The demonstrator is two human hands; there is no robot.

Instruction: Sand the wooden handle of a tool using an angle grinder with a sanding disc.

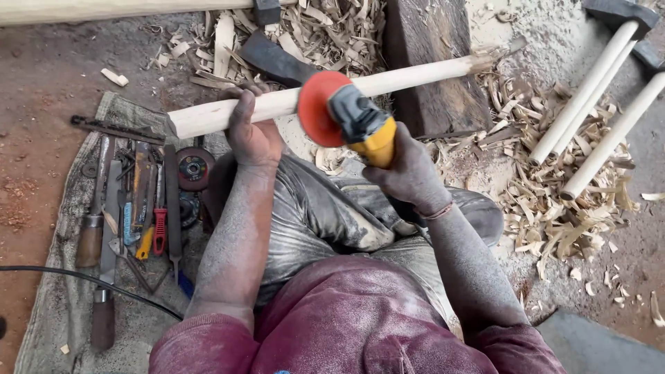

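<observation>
A long pale wooden handle (415, 75) lies across in front of me, its far end resting on a dark wooden block (433, 41). My left hand (251, 128) grips the handle near its near end. My right hand (409, 170) holds a yellow and grey angle grinder (360, 125). The grinder's red sanding disc (315, 107) sits against the handle just right of my left hand. Both hands and forearms are coated in grey dust.
A grey cloth (69, 305) on the left carries several hand tools: files, chisels, screwdrivers and a grinding disc (194, 168). A black cable (83, 275) crosses it. Wood shavings (547, 187) cover the ground at right, beside three finished handles (589, 86). An axe head (273, 59) lies behind.
</observation>
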